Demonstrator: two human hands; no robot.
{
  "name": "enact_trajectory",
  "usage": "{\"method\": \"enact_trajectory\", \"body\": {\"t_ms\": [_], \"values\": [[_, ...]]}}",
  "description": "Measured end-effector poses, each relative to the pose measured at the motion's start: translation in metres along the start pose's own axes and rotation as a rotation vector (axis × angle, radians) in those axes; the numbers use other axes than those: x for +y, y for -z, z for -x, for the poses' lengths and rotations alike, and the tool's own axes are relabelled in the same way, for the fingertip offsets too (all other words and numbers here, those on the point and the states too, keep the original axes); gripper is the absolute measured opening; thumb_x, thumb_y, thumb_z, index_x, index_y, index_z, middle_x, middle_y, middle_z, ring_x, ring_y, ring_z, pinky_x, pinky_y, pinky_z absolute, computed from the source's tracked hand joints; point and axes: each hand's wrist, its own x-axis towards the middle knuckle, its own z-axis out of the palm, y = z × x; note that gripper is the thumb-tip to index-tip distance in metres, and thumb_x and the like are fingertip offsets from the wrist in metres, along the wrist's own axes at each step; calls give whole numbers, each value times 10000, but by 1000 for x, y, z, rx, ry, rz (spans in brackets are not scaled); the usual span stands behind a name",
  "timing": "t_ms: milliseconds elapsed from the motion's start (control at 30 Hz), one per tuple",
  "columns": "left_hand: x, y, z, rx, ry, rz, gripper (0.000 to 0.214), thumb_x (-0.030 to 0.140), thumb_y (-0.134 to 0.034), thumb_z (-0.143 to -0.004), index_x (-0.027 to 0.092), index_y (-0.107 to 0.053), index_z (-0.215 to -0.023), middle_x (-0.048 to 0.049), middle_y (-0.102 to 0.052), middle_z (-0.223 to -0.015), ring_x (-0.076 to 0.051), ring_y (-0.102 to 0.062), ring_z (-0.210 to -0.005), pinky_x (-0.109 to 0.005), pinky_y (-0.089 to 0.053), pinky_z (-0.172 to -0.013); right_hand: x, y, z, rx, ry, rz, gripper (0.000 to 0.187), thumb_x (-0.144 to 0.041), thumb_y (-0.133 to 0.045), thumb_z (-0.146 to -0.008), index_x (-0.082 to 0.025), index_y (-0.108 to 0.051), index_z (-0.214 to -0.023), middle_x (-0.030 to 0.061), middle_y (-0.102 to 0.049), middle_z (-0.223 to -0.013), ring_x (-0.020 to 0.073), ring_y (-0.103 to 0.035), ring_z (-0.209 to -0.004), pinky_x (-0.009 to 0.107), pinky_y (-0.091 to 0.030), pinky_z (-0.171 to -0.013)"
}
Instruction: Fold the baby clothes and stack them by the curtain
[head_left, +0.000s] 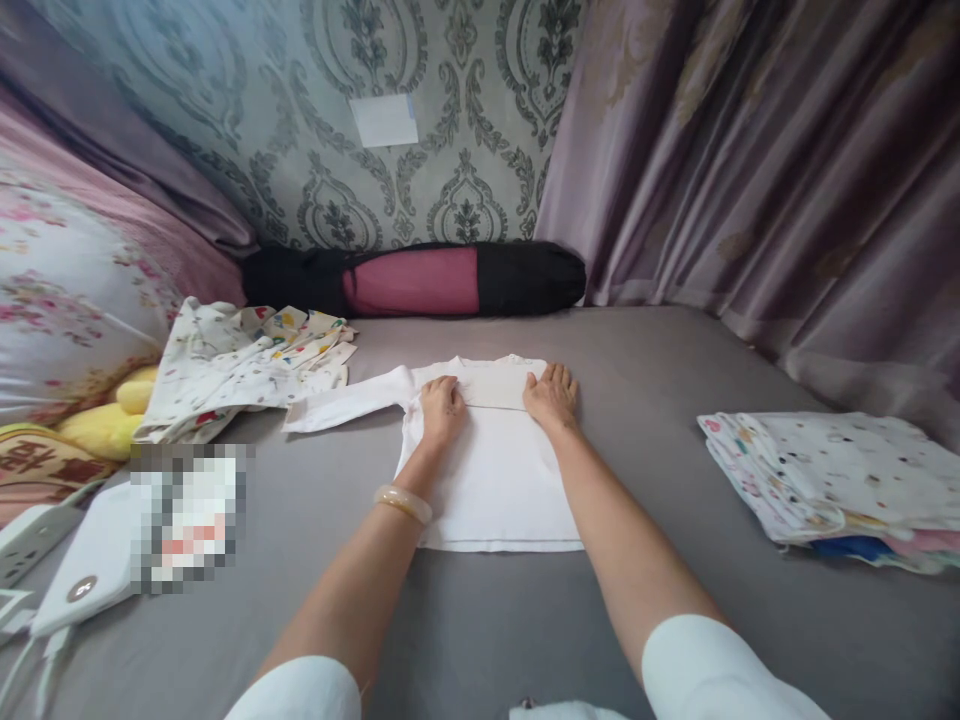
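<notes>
A small white long-sleeved shirt point(495, 470) lies spread on the grey bed sheet, its neckline away from me. One sleeve point(349, 400) stretches out to the left; the other is folded flat across the chest. My left hand point(444, 408), with a pale bangle on the wrist, rests on the shirt near the left shoulder, fingers slightly bent against the cloth. At the right shoulder, on the folded edge, my right hand point(553, 395) lies flat with its fingers extended. Neither hand visibly grasps the fabric.
A stack of folded printed clothes point(840, 480) sits at the right. Rumpled printed clothing point(247, 365) lies at the left, beside yellow plush point(112, 425). Nearer are a white device with cables point(101, 550) and a power strip point(30, 540). A black-and-pink long bag point(412, 280) lines the wall.
</notes>
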Motion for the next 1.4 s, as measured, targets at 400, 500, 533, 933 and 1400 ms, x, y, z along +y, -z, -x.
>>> {"method": "enact_trajectory", "body": {"t_ms": [400, 500, 533, 933, 1400], "values": [[20, 8, 6, -161, -105, -169, 341, 239, -441, -920, 117, -584, -1205, -183, -579, -1341, -292, -479, -1306, -460, -352, -1111, -29, 9, -8, -206, 232, 25, 636, -438, -160, -1015, -106, -195, -1557, 140, -159, -1625, 261, -107, -1493, 465, -90, -1189], [29, 10, 8, -220, -55, -229, 390, 303, -424, -951, 106, -546, -1265, -203, -498, -1435, -316, -404, -1379, -492, -312, -1133, -32, 2, -8, -235, 218, 55, 638, -457, -148, -1015, -141, -154, -1569, 130, -163, -1626, 259, -90, -1495, 500, -56, -1187], [30, 10, 8, -227, -49, -236, 396, 303, -416, -954, 107, -539, -1275, -206, -484, -1449, -320, -388, -1393, -502, -300, -1137, -32, 0, -9, -232, 215, 61, 640, -458, -147, -1014, -141, -143, -1570, 132, -165, -1625, 258, -86, -1495, 507, -51, -1186], [29, 1, 7, -187, 14, -108, 442, 286, -456, -907, 93, -538, -1297, -243, -446, -1471, -361, -333, -1425, -569, -209, -1165, -38, 5, -7, -220, 258, 47, 629, -420, -209, -1015, -116, -164, -1564, 161, -115, -1629, 273, -68, -1497, 516, -51, -1183], [5, 12, 2, 167, 360, 359, 483, 58, -344, -834, 181, -516, -1268, -104, -610, -1310, -210, -546, -1257, -403, -385, -1128, -61, -6, 6, -236, 333, -19, 637, -417, -179, -1015, -56, -246, -1534, 147, -184, -1617, 267, -58, -1497, 516, -44, -1187]]}}
